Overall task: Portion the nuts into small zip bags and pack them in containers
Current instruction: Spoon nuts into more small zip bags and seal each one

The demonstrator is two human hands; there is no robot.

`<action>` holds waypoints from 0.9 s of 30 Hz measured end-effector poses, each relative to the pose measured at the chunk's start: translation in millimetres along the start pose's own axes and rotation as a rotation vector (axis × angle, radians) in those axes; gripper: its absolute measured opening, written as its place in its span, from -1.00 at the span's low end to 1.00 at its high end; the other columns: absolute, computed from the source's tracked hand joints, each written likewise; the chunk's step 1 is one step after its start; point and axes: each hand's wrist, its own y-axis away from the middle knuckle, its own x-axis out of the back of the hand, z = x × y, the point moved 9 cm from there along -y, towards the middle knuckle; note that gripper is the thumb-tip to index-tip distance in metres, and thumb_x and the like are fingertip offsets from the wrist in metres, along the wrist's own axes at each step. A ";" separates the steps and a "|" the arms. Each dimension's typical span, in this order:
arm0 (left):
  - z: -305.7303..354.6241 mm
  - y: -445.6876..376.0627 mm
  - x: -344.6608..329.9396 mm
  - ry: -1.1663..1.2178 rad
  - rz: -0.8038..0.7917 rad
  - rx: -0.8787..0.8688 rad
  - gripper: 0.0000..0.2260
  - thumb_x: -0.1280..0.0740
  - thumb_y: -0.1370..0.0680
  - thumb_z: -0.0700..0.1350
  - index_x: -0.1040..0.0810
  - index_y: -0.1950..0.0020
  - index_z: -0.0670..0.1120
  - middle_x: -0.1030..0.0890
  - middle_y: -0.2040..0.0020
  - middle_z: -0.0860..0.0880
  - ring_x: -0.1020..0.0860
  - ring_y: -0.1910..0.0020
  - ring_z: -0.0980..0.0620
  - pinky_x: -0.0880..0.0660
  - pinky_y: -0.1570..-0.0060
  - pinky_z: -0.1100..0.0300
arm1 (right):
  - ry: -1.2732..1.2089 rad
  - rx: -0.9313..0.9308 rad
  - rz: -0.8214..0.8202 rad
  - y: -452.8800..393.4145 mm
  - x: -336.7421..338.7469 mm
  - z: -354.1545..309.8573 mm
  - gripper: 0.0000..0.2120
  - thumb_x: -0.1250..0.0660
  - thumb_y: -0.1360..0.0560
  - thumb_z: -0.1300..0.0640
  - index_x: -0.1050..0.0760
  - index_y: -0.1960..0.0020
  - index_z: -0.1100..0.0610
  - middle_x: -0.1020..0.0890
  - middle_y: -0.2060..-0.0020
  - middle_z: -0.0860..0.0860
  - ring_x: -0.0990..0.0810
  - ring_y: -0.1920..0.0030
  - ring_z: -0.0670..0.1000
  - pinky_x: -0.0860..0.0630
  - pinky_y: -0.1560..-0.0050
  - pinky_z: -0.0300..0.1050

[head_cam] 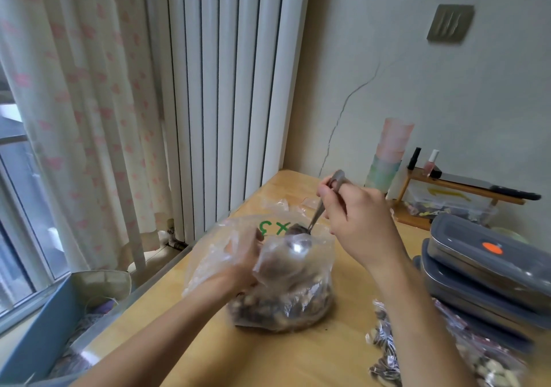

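Observation:
A large clear plastic bag of mixed nuts point(283, 306) stands on the wooden table point(268, 357), with green writing near its open top. My left hand point(243, 260) is inside the bag's mouth and grips a small zip bag point(280, 263) there. My right hand point(354, 219) pinches the handle of a metal spoon point(301, 245), whose bowl dips into the small bag's opening. Filled small bags of nuts point(387, 354) lie at the right front. Stacked grey lidded containers point(489, 270) sit at the right edge.
A small wooden shelf point(459, 189) with bottles and a knife stands at the back right, beside a pastel roll point(390, 154). A blue box point(50, 327) of odds and ends sits left of the table. A radiator and curtain fill the back left.

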 end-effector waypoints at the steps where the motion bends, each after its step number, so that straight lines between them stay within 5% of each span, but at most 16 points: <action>1: 12.1 8.3 2.1 -0.080 -0.035 -0.077 -0.65 -0.49 -0.51 -0.14 -0.45 -0.22 -0.01 -0.51 -0.15 -0.02 -0.43 -0.04 0.04 -0.47 0.00 0.31 | 0.022 -0.023 -0.034 0.7 -5.5 3.7 -0.73 -0.26 -0.70 0.09 -0.45 0.18 0.04 -0.56 0.40 -0.04 -0.58 0.38 0.02 -0.50 0.32 0.01; 3: 27.9 22.2 -10.9 -0.229 -0.214 -0.148 -0.57 -0.45 -0.53 -0.19 -0.39 -0.34 -0.06 -0.46 -0.19 -0.02 -0.41 -0.12 0.05 -0.39 -0.04 0.34 | 0.082 -0.044 -0.070 1.6 -12.4 8.8 -0.74 -0.24 -0.70 0.06 -0.37 0.17 -0.02 -0.50 0.41 -0.06 -0.54 0.36 0.07 -0.44 0.32 0.00; 6: 43.1 49.1 -48.1 -0.158 -0.474 -0.240 -0.84 -0.38 -0.55 -0.12 -0.42 -0.04 -0.02 -0.57 0.02 -0.07 -0.47 0.07 0.02 -0.40 0.20 0.33 | 0.174 -0.105 -0.093 1.7 -13.9 16.1 -0.74 -0.18 -0.70 0.01 -0.36 0.16 -0.01 -0.54 0.36 0.01 -0.57 0.29 0.17 -0.48 0.29 0.05; 8: 51.6 57.1 -58.0 -0.065 -0.498 -0.287 -0.85 -0.42 -0.50 0.01 -0.51 0.06 -0.02 -0.66 0.10 -0.04 -0.60 0.16 0.02 -0.60 0.13 0.12 | 0.207 -0.148 -0.091 1.8 -11.1 18.6 -0.74 -0.17 -0.70 0.00 -0.37 0.16 0.01 -0.55 0.34 0.04 -0.58 0.26 0.20 -0.47 0.28 0.05; 10: 58.5 62.7 -64.2 0.021 -0.511 -0.325 -0.82 -0.43 -0.51 0.04 -0.55 0.00 -0.03 -0.66 0.12 0.02 -0.60 0.17 0.14 -0.58 0.09 0.16 | 0.230 -0.164 -0.090 2.0 -8.5 18.2 -0.73 -0.17 -0.71 0.01 -0.37 0.16 0.02 -0.52 0.35 0.04 -0.56 0.25 0.21 -0.41 0.29 0.03; 12: 70.9 64.8 -65.8 0.093 -0.491 -0.345 -0.78 -0.41 -0.55 0.01 -0.56 -0.07 -0.10 -0.65 0.06 -0.05 -0.60 0.08 0.09 -0.56 0.00 0.17 | 0.254 -0.166 -0.093 2.0 -7.5 17.6 -0.74 -0.17 -0.71 0.02 -0.39 0.15 0.03 -0.49 0.34 0.03 -0.52 0.26 0.20 -0.35 0.28 -0.01; 14: 78.5 67.4 -62.4 0.140 -0.476 -0.321 -0.71 -0.39 -0.52 0.03 -0.56 -0.13 -0.12 -0.66 -0.02 -0.12 -0.63 -0.04 -0.04 -0.58 -0.12 -0.06 | 0.282 -0.171 -0.107 2.3 -7.5 17.7 -0.74 -0.17 -0.71 0.03 -0.48 0.10 0.08 -0.48 0.32 0.03 -0.49 0.26 0.18 -0.31 0.26 -0.02; 16: 81.3 66.2 -56.8 0.208 -0.464 -0.284 -0.70 -0.40 -0.54 0.00 -0.56 -0.22 -0.07 -0.66 -0.07 -0.10 -0.63 -0.04 0.00 -0.60 -0.13 -0.02 | 0.315 -0.170 -0.116 2.4 -7.1 17.7 -0.72 -0.16 -0.72 0.03 -0.56 0.02 0.14 -0.54 0.28 0.08 -0.54 0.23 0.21 -0.32 0.25 -0.03; 20: 46.4 37.1 -33.6 0.195 -0.245 -0.029 -0.70 -0.23 -0.67 -0.08 -0.30 -0.39 -0.01 -0.49 0.14 -0.06 -0.48 0.31 0.07 -0.48 0.32 0.21 | 0.264 -0.161 -0.115 2.3 -9.0 19.5 -0.74 -0.17 -0.72 0.04 -0.59 -0.06 0.15 -0.55 0.26 0.05 -0.52 0.21 0.16 -0.37 0.24 -0.01; 22: 23.6 29.2 -16.3 0.199 -0.072 0.069 -0.70 -0.20 -0.67 -0.13 -0.34 -0.41 -0.01 -0.39 0.24 0.03 -0.38 0.39 0.13 -0.39 0.40 0.26 | 0.182 -0.151 -0.112 2.1 -13.8 19.6 -0.74 -0.18 -0.71 0.05 -0.59 -0.06 0.15 -0.58 0.27 0.05 -0.56 0.21 0.14 -0.47 0.21 0.04; 25: -3.2 34.8 9.0 0.167 0.134 0.169 -0.79 -0.14 -0.64 -0.10 -0.38 0.09 0.21 -0.40 0.29 0.03 -0.40 0.41 0.10 -0.42 0.39 0.20 | 0.120 -0.120 -0.134 2.4 -26.6 16.6 -0.79 -0.21 -0.71 0.09 -0.58 -0.03 0.13 -0.60 0.30 0.06 -0.56 0.24 0.13 -0.46 0.20 0.02; 27: -13.5 40.4 10.9 0.071 0.147 0.183 -0.80 -0.09 -0.64 -0.06 -0.29 0.13 0.21 -0.41 0.28 0.03 -0.42 0.37 0.08 -0.46 0.34 0.12 | 0.089 -0.117 -0.162 4.4 -35.0 15.2 -0.80 -0.22 -0.71 0.10 -0.58 -0.01 0.11 -0.56 0.33 0.03 -0.53 0.28 0.09 -0.41 0.21 -0.03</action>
